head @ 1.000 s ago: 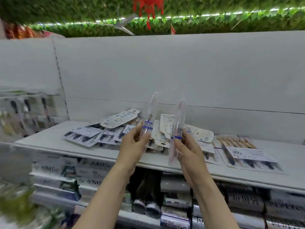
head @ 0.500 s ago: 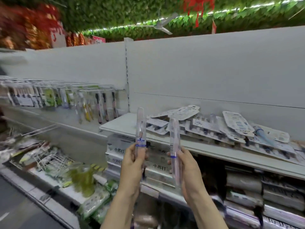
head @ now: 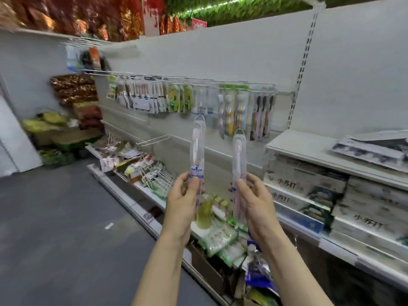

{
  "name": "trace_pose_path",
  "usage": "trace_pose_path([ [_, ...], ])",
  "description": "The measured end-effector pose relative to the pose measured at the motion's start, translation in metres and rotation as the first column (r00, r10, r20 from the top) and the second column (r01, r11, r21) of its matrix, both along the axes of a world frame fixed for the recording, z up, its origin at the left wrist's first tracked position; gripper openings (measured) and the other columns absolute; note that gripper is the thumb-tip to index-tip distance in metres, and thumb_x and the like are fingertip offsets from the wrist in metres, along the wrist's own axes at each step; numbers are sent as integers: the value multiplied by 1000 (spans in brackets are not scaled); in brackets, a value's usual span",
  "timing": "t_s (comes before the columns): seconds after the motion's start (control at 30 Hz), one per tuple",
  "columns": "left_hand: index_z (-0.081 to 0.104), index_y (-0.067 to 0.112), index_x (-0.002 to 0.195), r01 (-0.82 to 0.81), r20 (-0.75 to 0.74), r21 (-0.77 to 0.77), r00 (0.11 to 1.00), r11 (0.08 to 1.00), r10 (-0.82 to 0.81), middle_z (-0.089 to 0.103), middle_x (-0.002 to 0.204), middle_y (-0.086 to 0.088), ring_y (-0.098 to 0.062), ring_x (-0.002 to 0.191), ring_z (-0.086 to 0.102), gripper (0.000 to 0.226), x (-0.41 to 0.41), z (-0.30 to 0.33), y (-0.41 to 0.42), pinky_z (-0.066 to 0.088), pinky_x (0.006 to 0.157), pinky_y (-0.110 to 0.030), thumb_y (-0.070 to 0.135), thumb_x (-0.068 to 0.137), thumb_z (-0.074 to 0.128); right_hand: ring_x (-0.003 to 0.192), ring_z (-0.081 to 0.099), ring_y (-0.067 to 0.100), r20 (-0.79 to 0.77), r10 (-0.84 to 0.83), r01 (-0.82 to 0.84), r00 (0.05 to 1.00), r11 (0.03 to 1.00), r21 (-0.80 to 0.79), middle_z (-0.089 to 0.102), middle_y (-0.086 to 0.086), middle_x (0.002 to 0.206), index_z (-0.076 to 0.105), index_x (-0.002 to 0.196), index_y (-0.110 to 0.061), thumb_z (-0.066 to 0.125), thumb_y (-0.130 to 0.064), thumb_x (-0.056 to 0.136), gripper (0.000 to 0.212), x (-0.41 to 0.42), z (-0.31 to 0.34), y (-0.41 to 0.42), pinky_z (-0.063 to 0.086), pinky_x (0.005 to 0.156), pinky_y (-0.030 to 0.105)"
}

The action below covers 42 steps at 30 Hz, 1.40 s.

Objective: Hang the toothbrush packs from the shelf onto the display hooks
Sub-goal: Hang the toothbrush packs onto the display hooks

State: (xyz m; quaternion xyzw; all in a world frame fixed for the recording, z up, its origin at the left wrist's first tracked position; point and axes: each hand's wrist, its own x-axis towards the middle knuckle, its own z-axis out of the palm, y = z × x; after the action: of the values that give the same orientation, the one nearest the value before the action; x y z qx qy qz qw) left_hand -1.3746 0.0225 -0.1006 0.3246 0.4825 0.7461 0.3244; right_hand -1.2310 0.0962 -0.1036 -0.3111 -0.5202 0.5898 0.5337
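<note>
Boxed stock [head: 306,184] stacked right; red decorations [head: 72,89] left; grey floor [head: 55,217]

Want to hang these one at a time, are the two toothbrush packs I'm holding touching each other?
Apart. The head view shows shelf wall between the left pack and the right pack along their whole length, each held upright in its own hand.

White boxes [head: 306,186] read 小苏打 (the clear pack's [head: 197,151] blue brand blurs).

The hanging toothbrush packs [head: 198,100] on the display hooks are smeared by blur, labels unreadable. Flat packs [head: 373,149] on the shelf [head: 309,151] run off the right edge.
</note>
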Motion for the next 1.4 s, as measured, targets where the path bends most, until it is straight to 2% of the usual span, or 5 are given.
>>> trace_pose_path([
  [0.43,65,16,119,-138,-39,-34,990,990,137,75,92,4,-14,92,69,25,-275,-6,75,52,82,-31,18,94,62,68,63,15,-73,144,-141,987,989,41,70,3,84,65,117,-11,63,-28,95,28,-304,-12,125,53,63,27],
  [0.7,62,23,116,-90,-166,-95,983,991,73,76,91,15,3,85,70,25,-432,43,174,50,65,-10,13,93,64,82,68,16,-99,135,-129,986,990,61,73,4,94,69,110,-18,69,-41,80,38,-455,34,229,55,64,25],
  [0.8,60,20,120,-28,-124,-134,992,991,12,76,102,5,-8,96,71,29,-469,41,209,53,76,-22,12,92,67,89,69,19,-66,87,-83,994,995,62,74,5,97,69,112,-16,69,-41,80,40,-483,34,259,56,76,31],
  [1.07,63,16,115,235,-138,-139,957,962,-254,77,96,5,-3,81,69,26,-546,33,325,49,62,-15,8,91,67,89,66,19,-83,-154,161,985,983,86,72,4,94,69,110,-14,69,-40,77,42,-533,36,328,53,91,43],
  [1.4,65,17,114,625,-188,-196,732,756,-655,76,88,11,-7,87,70,28,-599,45,429,52,72,-22,6,89,69,88,66,21,-137,-547,557,826,829,49,73,3,88,75,99,-16,70,-37,78,30,-572,49,348,52,89,40],
])
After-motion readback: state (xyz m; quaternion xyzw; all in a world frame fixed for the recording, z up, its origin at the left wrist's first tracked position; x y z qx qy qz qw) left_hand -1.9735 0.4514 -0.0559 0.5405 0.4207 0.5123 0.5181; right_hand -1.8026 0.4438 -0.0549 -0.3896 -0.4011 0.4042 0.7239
